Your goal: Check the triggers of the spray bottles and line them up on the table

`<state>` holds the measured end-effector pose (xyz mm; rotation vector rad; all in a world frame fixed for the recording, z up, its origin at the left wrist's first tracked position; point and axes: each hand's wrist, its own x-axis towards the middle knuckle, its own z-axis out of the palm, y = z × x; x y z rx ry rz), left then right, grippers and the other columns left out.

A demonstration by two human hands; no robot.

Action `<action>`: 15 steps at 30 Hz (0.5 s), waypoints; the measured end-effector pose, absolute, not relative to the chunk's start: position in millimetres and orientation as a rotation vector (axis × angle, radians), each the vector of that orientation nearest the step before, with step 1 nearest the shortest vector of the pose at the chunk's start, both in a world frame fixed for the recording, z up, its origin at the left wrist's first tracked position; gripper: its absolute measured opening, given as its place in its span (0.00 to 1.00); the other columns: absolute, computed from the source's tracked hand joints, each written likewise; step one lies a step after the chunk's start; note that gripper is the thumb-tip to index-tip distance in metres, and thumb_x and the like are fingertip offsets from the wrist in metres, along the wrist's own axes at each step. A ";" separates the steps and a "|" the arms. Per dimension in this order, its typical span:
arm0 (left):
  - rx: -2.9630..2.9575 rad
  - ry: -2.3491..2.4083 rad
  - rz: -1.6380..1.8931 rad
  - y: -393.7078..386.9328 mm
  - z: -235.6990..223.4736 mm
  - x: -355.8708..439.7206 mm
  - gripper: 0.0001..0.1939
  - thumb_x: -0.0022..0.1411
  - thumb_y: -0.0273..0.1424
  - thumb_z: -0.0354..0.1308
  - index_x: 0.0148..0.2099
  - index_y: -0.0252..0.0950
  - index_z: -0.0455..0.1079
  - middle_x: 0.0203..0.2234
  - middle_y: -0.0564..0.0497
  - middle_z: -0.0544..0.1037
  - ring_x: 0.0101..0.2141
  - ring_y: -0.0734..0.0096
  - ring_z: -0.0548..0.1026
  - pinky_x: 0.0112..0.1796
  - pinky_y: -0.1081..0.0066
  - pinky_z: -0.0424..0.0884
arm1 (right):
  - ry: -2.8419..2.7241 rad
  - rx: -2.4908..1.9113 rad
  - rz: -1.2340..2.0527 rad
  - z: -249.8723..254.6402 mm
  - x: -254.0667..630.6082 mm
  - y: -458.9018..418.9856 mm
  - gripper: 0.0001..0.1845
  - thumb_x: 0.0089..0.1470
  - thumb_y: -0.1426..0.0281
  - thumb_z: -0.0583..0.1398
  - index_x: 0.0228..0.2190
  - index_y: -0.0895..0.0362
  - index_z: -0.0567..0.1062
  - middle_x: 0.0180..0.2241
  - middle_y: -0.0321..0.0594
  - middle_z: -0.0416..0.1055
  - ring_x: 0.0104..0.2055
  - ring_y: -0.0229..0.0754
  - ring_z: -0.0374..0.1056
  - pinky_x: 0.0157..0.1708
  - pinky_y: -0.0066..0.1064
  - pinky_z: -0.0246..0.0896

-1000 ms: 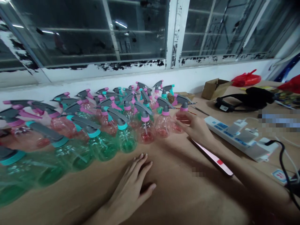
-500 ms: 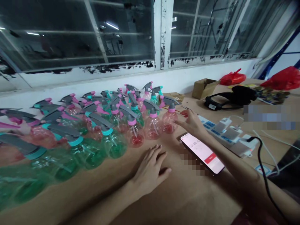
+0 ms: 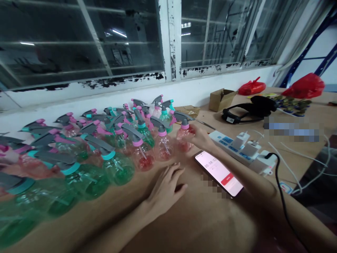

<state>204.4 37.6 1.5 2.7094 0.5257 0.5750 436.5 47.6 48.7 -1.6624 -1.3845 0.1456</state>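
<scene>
My right hand (image 3: 202, 138) is at the right end of the front row of spray bottles. Its fingers close on the side of a clear pink spray bottle (image 3: 184, 140) with a grey and pink trigger head; some fingertips are hidden by the bottle and the hand. My left hand (image 3: 166, 188) lies flat on the table, fingers stretched out, holding nothing. It is nearest to another pink spray bottle (image 3: 143, 158) and a green spray bottle (image 3: 118, 168) with a turquoise collar. Several more pink and green bottles stand close together behind and to the left.
A phone (image 3: 218, 172) with a lit timer screen lies beneath my right forearm. Beyond it are a white power strip (image 3: 231, 147) with plugs and cables, a black headset (image 3: 247, 111), a cardboard box (image 3: 221, 100) and red plastic bags (image 3: 304, 86). The window wall borders the table's back.
The view has swung right, so the bottles sit further left. My right hand drew slightly off the end pink bottle, then came back against it. My left hand stays flat on the table.
</scene>
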 end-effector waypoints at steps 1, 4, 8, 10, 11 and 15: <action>2.684 0.537 0.593 37.6 1.6 204.3 0.20 0.61 0.29 0.56 0.55 0.38 0.62 0.54 0.45 0.66 0.55 0.57 0.64 0.54 0.56 0.62 | -1.370 -1.666 0.150 50.9 436.1 41.9 0.25 0.42 0.61 0.65 0.43 0.58 0.72 0.39 0.48 0.76 0.40 0.52 0.72 0.40 0.43 0.64; 2.601 0.582 0.659 35.9 2.8 202.9 0.19 0.63 0.29 0.54 0.56 0.40 0.58 0.53 0.47 0.67 0.53 0.60 0.66 0.52 0.57 0.64 | -1.344 -1.665 0.175 57.8 431.7 18.4 0.26 0.44 0.58 0.64 0.44 0.58 0.71 0.38 0.47 0.76 0.38 0.52 0.72 0.39 0.43 0.65; 2.495 0.653 0.779 27.4 6.5 199.5 0.25 0.62 0.30 0.54 0.59 0.40 0.52 0.54 0.44 0.65 0.55 0.58 0.64 0.53 0.54 0.63 | -1.376 -1.621 0.207 63.4 412.5 -18.0 0.25 0.45 0.55 0.63 0.42 0.56 0.71 0.38 0.45 0.76 0.38 0.50 0.72 0.37 0.41 0.66; 2.431 0.680 0.840 20.3 9.4 196.1 0.32 0.60 0.32 0.57 0.62 0.40 0.47 0.57 0.42 0.61 0.57 0.54 0.61 0.54 0.51 0.61 | -1.412 -1.591 0.225 63.5 397.0 -33.1 0.23 0.45 0.56 0.64 0.42 0.55 0.71 0.40 0.43 0.76 0.38 0.49 0.72 0.38 0.40 0.65; 2.403 0.690 0.851 16.5 10.9 193.6 0.36 0.58 0.34 0.59 0.63 0.40 0.45 0.58 0.41 0.59 0.58 0.52 0.60 0.54 0.49 0.59 | -1.424 -1.583 0.232 62.9 388.4 -39.3 0.23 0.45 0.57 0.64 0.41 0.54 0.70 0.39 0.43 0.76 0.38 0.49 0.72 0.38 0.40 0.66; 2.358 0.720 0.790 3.1 15.5 177.2 0.46 0.54 0.39 0.63 0.65 0.39 0.39 0.61 0.38 0.54 0.59 0.44 0.56 0.54 0.44 0.58 | -1.483 -1.607 0.208 58.3 354.6 -55.0 0.24 0.43 0.50 0.64 0.37 0.53 0.69 0.33 0.41 0.74 0.32 0.49 0.70 0.31 0.40 0.65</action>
